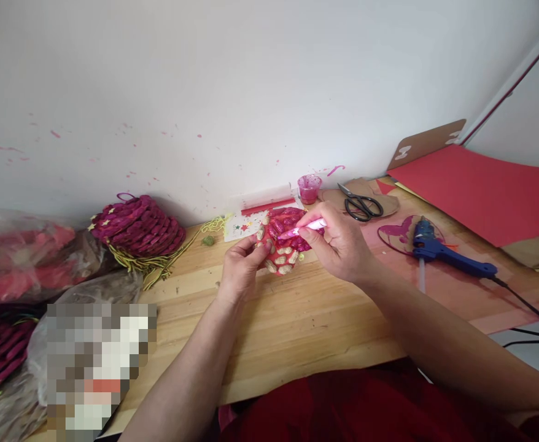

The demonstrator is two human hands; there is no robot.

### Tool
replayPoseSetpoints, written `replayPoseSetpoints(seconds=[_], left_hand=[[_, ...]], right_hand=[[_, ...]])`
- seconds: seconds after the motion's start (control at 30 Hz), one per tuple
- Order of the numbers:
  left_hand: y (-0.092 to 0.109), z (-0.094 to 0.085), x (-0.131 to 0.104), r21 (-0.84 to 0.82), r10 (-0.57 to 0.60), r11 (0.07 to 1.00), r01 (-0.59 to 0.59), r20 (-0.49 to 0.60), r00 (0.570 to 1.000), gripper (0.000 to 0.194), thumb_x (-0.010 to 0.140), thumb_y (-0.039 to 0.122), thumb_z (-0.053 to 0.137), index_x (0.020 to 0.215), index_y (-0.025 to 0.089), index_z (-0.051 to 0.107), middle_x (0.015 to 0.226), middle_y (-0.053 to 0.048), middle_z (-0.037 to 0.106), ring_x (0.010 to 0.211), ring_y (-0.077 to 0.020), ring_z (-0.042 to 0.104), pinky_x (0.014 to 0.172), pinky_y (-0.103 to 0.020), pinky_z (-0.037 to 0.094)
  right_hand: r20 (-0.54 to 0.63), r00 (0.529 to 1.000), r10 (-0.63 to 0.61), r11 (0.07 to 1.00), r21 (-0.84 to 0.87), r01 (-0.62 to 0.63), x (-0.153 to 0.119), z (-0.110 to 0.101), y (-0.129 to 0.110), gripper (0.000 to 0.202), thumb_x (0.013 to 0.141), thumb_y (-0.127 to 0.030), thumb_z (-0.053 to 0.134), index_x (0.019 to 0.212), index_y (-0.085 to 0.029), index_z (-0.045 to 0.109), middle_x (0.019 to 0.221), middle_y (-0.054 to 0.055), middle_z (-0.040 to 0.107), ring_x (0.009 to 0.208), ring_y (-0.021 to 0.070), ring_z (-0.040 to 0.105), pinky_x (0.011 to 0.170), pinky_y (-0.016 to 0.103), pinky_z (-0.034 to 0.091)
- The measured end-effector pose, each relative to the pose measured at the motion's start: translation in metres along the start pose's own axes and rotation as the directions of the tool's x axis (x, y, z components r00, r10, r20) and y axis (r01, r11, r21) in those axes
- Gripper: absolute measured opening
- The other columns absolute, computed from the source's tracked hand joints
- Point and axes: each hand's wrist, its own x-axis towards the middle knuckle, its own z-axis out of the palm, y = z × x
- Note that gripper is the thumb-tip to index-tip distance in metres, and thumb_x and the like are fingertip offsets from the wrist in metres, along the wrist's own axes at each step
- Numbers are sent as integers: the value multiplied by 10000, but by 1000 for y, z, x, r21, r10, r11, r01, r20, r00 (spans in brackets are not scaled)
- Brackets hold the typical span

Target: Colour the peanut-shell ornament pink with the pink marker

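Observation:
In the head view, my left hand (243, 263) grips the left edge of a red craft piece covered with peanuts (284, 259), holding it just above the table. The peanuts at its top and right are painted magenta; those at the lower left keep their pale shell colour. My right hand (341, 242) is closed around a white paintbrush (315, 224) stained pink. Its tip rests on or very near the peanuts in the middle of the piece. Behind my hands stands a clear cup (309, 188) smeared with magenta paint.
Black-handled scissors (364, 205) and a blue glue gun (453, 256) with a cord lie to the right, near red paper sheets (485, 190). On the left are a magenta peanut bundle with yellow strings (140, 230) and plastic bags (85, 294). A white wall (232, 92) rises behind.

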Motion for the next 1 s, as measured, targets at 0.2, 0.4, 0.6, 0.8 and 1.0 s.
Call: replayPoseSetpoints(seconds=[0.2, 0.4, 0.6, 0.8, 1.0], left_hand=[[0, 0, 0, 19, -23, 1000, 23, 10, 1000, 518, 494, 434, 1032, 868, 161, 800, 765, -38, 784, 575, -155, 681, 547, -261, 546], [-1, 0, -1, 19, -30, 999, 29, 36, 999, 506, 501, 432, 1034, 847, 155, 791, 747, -30, 772, 577, -157, 678, 548, -271, 556], [-2, 0, 0, 21, -48, 999, 48, 15, 999, 511, 479, 428, 1037, 826, 154, 780, 737, -34, 771, 562, -166, 680, 533, -277, 548], [-2, 0, 0, 10, -53, 999, 53, 12, 999, 489, 478, 405, 1035, 814, 152, 787, 739, -37, 777, 563, -166, 678, 529, -279, 555], [-1, 1, -1, 12, -57, 998, 57, 11, 998, 487, 474, 392, 1041, 810, 142, 791, 745, -44, 782, 563, -161, 678, 532, -280, 569]], right_hand=[[-28, 998, 59, 998, 33, -58, -1, 1, 1, 56, 1018, -279, 604, 989, -244, 636, 953, 48, 729, 916, 221, 664, 828, 391, 526], [-81, 996, 37, 999, 27, -35, -1, 1, 4, 42, 1017, -263, 600, 990, -248, 629, 957, 49, 721, 932, 222, 658, 822, 387, 528], [-56, 998, 12, 1000, 15, -11, -1, 2, 6, 36, 1006, -257, 608, 976, -251, 626, 936, 45, 720, 930, 227, 660, 819, 390, 530], [-33, 999, 25, 1000, 6, -24, -1, 1, 4, 54, 1008, -276, 612, 970, -243, 631, 920, 41, 725, 875, 213, 663, 811, 384, 526], [-51, 998, 28, 1000, 13, -27, -1, 2, 2, 51, 1017, -255, 594, 986, -237, 631, 935, 32, 732, 858, 194, 667, 788, 355, 508]])
